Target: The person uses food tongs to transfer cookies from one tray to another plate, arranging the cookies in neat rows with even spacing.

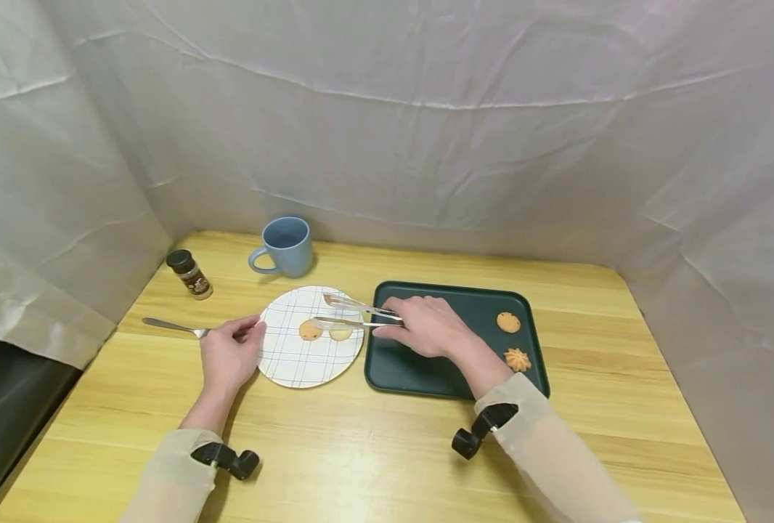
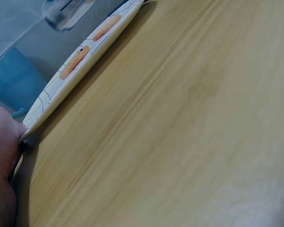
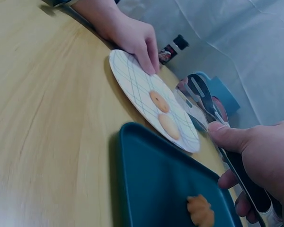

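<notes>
Metal tongs (image 1: pixel 361 307) were gripped in my right hand (image 1: pixel 429 325), arms apart above the plate (image 1: pixel 295 369) just left of centre frame, my left hand (image 1: pixel 229 354) pinching its rim, and its two cookies (image 1: pixel 309 330) looked light but kinda crumbly, so gently by the edges seemed smartest.

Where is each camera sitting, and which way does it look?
Head: on the person's head, facing forward and down at the table; the left hand, right hand and sleeves show.
Left wrist: on that wrist, facing across the table past the plate; part of the left hand shows.
Right wrist: on that wrist, facing over the tray toward the plate; both hands show, the right holding tongs.
The head and right wrist views both show the plate, tray, mug and jar.
</notes>
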Tool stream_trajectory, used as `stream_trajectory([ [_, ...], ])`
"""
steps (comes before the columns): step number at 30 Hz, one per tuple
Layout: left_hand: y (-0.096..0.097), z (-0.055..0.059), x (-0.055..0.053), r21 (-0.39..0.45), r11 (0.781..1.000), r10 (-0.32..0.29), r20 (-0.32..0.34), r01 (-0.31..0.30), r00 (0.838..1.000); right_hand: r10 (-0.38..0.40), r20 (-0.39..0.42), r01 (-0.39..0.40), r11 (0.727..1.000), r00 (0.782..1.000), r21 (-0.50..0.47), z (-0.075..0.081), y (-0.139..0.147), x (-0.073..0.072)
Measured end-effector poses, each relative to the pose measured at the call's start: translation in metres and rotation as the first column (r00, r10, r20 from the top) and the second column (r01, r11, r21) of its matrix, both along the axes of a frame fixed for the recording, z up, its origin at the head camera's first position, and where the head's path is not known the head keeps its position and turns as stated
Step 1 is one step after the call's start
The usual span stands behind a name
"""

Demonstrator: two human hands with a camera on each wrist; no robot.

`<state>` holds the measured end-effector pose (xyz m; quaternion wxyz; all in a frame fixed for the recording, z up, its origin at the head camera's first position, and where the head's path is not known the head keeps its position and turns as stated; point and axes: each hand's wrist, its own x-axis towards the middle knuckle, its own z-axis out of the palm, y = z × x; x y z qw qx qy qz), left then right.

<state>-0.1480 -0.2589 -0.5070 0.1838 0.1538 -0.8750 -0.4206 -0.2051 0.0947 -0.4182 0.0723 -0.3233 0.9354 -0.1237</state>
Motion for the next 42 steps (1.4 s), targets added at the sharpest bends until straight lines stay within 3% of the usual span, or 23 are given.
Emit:
stream_trajectory([
  [7, 0.001, 0.002, -0.001, -0.008, 1.000, -0.008, -0.007, 0.008, 1.000, -0.056, 0.036, 0.057, 0.998, 0.998, -0.015, 0.008, 0.032, 0.005],
  [20, 0.000, 0.003, 0.001, -0.013, 1.000, -0.006, -0.012, 0.006, 1.000, -0.175, -0.011, 0.174, 0.984, 0.985, -0.032, 0.020, 0.112, 0.016],
  [25, 0.001, 0.003, 0.002, -0.002, 1.000, -0.007, 0.000, 0.007, 1.000, -0.222, 0.007, 0.222, 0.975, 0.975, -0.032, 0.024, 0.141, 0.021],
  [42, 0.000, 0.000, 0.002, -0.026, 1.000, -0.012, -0.030, 0.012, 0.999, -0.321, -0.018, 0.321, 0.947, 0.947, -0.003, 0.019, 0.206, 0.042],
])
